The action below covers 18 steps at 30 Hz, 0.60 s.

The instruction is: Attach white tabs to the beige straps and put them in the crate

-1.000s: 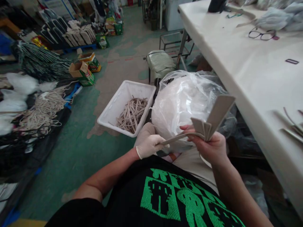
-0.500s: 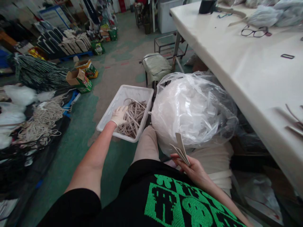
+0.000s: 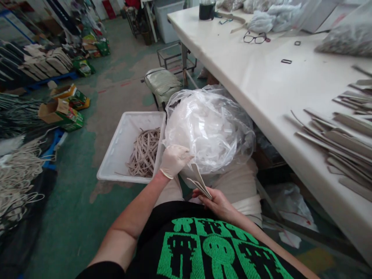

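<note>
- Above the lap, the right hand (image 3: 216, 202) grasps a few strips (image 3: 200, 180) by their lower ends.
- Their long axis points away from the body, leaning to the left.
- Near their free ends is the left hand (image 3: 175, 159) (gloved), with fingers curled; I cannot tell whether it holds something.
- The strips are flat, beige, slightly fanned, and seem rather stiff.

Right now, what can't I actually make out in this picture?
Gloved left hand, head view: blur and curled fingers hide whether it holds anything.
Beige strips, head view: the right hand covers their lower ends.
Clear plastic bag, head view: shiny, crumpled film obscures the contents.
Table strips, head view: some are cut off by the right edge.
White bin, head view: tangled straps hide part of its bottom.
</note>
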Tool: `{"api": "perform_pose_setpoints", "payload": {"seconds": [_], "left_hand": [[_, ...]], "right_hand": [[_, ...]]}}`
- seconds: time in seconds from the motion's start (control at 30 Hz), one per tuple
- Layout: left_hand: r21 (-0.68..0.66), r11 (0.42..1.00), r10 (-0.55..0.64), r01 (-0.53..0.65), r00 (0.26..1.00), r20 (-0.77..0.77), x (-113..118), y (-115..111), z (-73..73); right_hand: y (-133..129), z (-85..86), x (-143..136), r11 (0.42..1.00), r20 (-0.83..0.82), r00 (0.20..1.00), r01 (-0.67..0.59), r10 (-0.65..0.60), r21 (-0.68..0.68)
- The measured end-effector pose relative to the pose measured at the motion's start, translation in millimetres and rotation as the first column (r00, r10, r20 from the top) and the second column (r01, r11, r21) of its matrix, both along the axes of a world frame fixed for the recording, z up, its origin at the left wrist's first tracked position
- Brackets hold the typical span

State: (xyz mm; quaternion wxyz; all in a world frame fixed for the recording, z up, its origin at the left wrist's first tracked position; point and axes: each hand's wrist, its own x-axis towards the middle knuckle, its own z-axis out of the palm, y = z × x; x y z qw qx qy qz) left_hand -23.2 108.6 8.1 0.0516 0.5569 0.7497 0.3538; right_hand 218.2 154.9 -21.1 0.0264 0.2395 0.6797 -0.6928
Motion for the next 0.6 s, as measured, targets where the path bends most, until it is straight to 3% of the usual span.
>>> {"api": "perform_pose_setpoints", "payload": {"seconds": [0.07,0.17,0.23,0.33,0.43,0.5,0.57,0.6], "left_hand": [[0.005,1.0,0.025,-0.025,0.999,-0.04,5.2,14.2,20.0],[0.065,0.985,0.163,-0.159,0.985,-0.064,-0.1,26.7,46.4],[-0.047,0.977,0.201,-0.207,0.975,-0.099,-6.1,34.9,55.5],[-0.386,0.908,0.102,-0.162,0.98,-0.17,-8.3,48.2,50.9],[-0.507,0.841,0.096,-0.187,0.975,-0.199,-3.2,52.0,37.5],[-0.46,0.862,0.179,-0.213,0.977,-0.116,-0.6,43.4,33.4],[-0.378,0.913,0.231,-0.155,0.959,0.165,0.5,26.1,35.5],[-0.328,0.939,0.22,-0.098,0.908,0.358,1.3,15.2,38.2]], "right_hand": [[0.3,0.1,3.2,0.999,-0.007,0.999,0.031,-0.031,-0.019],[-0.4,-1.6,7.3,0.998,-0.029,0.998,0.051,-0.052,-0.042],[-0.9,-2.4,8.0,0.996,-0.036,0.997,0.063,-0.066,-0.057],[-0.8,-2.2,6.7,0.995,-0.05,0.996,0.076,-0.08,-0.066],[1.7,-0.6,5.5,0.985,-0.067,0.988,0.131,-0.139,-0.113],[5.7,1.3,5.5,0.966,-0.072,0.977,0.186,-0.201,-0.179],[11.3,4.6,4.7,0.943,-0.047,0.967,0.234,-0.252,-0.237],[14.3,7.0,3.2,0.932,-0.031,0.963,0.252,-0.269,-0.259]]}}
